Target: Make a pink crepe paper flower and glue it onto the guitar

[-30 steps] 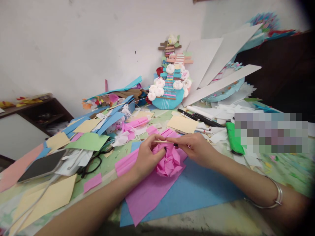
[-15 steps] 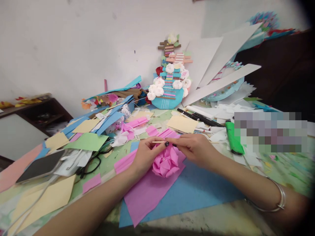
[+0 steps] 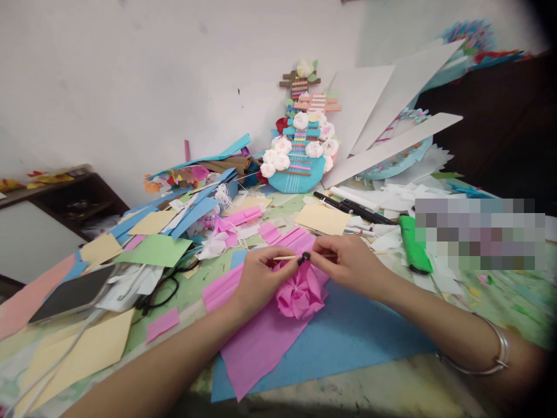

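Observation:
My left hand (image 3: 263, 276) pinches a thin wooden stick (image 3: 286, 257) between thumb and fingers. My right hand (image 3: 348, 261) is closed on the same stick, whose far end shows beyond it. The two thumbs almost meet at the stick's middle. Just below them sits a pink paper flower (image 3: 301, 295) with layered petals; its join to the stick is hidden by my fingers. Under the flower a sheet of pink crepe paper (image 3: 256, 360) lies across a blue sheet (image 3: 352, 337).
Black markers (image 3: 348, 208), a cream card (image 3: 322, 217) and a green cutter-like tool (image 3: 413, 244) lie beyond my hands. To the left are a tablet (image 3: 72, 293), a green card (image 3: 154, 251) and loose paper. A turquoise paper instrument (image 3: 300, 174) with white flowers leans on the wall.
The pink flower has shifted slightly right and turned under the stick. My right fingers have curled in, and both thumbs have come closer together.

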`<control>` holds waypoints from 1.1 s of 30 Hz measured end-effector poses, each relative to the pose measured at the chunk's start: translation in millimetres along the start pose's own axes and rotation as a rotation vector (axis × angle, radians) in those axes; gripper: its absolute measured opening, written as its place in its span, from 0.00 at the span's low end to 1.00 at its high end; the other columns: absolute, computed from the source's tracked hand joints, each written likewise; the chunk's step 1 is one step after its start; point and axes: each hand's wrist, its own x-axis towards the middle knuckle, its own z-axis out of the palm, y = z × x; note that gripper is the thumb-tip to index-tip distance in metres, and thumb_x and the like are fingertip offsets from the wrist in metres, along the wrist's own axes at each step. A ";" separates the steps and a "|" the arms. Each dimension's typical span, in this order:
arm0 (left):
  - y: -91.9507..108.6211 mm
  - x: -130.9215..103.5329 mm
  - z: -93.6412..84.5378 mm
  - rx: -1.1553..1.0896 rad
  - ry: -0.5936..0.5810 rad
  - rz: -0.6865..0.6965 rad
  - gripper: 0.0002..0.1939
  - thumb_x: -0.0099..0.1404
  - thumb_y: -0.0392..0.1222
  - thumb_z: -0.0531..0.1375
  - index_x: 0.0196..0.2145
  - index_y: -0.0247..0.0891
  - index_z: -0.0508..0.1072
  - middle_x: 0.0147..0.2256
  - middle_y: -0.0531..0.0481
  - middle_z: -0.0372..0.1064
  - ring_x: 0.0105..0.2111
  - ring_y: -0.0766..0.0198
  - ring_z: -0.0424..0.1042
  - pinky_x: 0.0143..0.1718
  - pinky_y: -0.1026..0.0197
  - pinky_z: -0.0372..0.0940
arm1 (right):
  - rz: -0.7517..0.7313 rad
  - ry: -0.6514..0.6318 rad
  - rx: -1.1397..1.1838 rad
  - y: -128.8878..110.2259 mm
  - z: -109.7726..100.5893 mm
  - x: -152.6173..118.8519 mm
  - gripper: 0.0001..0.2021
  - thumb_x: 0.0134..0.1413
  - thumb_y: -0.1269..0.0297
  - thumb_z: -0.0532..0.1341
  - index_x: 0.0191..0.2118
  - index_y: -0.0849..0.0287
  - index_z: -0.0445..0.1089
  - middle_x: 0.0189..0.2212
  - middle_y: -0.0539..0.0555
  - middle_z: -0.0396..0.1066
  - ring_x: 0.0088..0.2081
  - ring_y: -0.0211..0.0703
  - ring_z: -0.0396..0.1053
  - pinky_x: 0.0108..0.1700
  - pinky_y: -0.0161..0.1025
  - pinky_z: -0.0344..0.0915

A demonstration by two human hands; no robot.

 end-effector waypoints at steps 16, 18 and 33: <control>-1.4 0.1 1.1 -0.164 -0.084 -0.084 0.07 0.55 0.41 0.64 0.29 0.34 0.74 0.29 0.49 0.73 0.30 0.65 0.71 0.31 0.65 0.65 | 0.175 0.041 0.090 -4.5 -1.3 0.6 0.10 0.44 0.59 0.61 0.21 0.59 0.66 0.17 0.48 0.66 0.21 0.35 0.61 0.23 0.32 0.49; -0.1 -0.1 0.9 -0.164 -0.083 -0.083 0.07 0.56 0.42 0.63 0.29 0.34 0.75 0.29 0.49 0.73 0.29 0.65 0.71 0.31 0.65 0.65 | 0.173 0.036 0.111 -3.5 -1.0 0.8 0.09 0.44 0.60 0.61 0.21 0.59 0.66 0.17 0.48 0.66 0.21 0.35 0.61 0.22 0.31 0.49; 2.2 2.4 0.0 -0.079 -0.049 -0.003 0.07 0.57 0.42 0.62 0.27 0.36 0.75 0.27 0.50 0.74 0.29 0.65 0.71 0.31 0.66 0.66 | 0.034 0.006 -0.043 -4.6 -2.3 0.2 0.16 0.53 0.58 0.56 0.19 0.61 0.64 0.14 0.46 0.57 0.19 0.31 0.52 0.23 0.33 0.44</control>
